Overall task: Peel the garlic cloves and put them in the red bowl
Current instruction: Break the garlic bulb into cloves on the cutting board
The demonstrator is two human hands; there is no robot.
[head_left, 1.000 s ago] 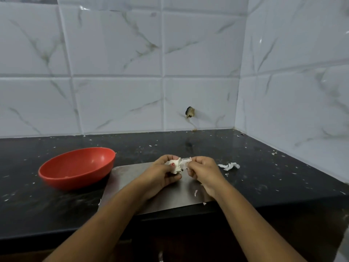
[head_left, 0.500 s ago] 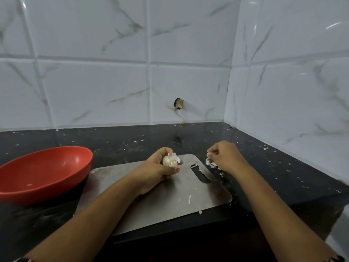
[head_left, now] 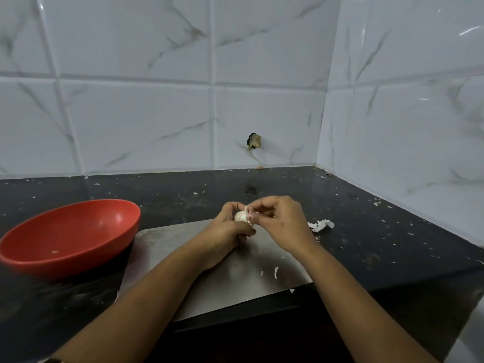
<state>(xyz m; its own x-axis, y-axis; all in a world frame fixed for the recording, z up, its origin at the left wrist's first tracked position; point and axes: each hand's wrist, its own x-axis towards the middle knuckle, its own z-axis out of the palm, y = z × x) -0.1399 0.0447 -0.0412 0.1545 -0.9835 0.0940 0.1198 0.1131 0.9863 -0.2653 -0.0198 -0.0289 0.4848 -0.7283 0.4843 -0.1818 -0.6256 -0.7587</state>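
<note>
a person's two bare hands meet above a flat grey metal cutting board (head_left: 235, 284) lying on a black speckled stone counter (head_left: 379, 244). the left hand (head_left: 222, 234) curls its fingers around a small white papery garlic bulb (head_left: 240, 216), holding it over the board's far edge. the right hand (head_left: 284, 222) pinches at the bulb's top with thumb and fingertips (what exactly it grips is too small to tell). a round red plastic bowl (head_left: 70, 239) sits just beside the board's left end, apart from both hands. a crumpled scrap of white garlic skin (head_left: 321, 225) lies on the counter near the right hand. white marble-veined wall tiles (head_left: 157, 113) rise behind.
</note>
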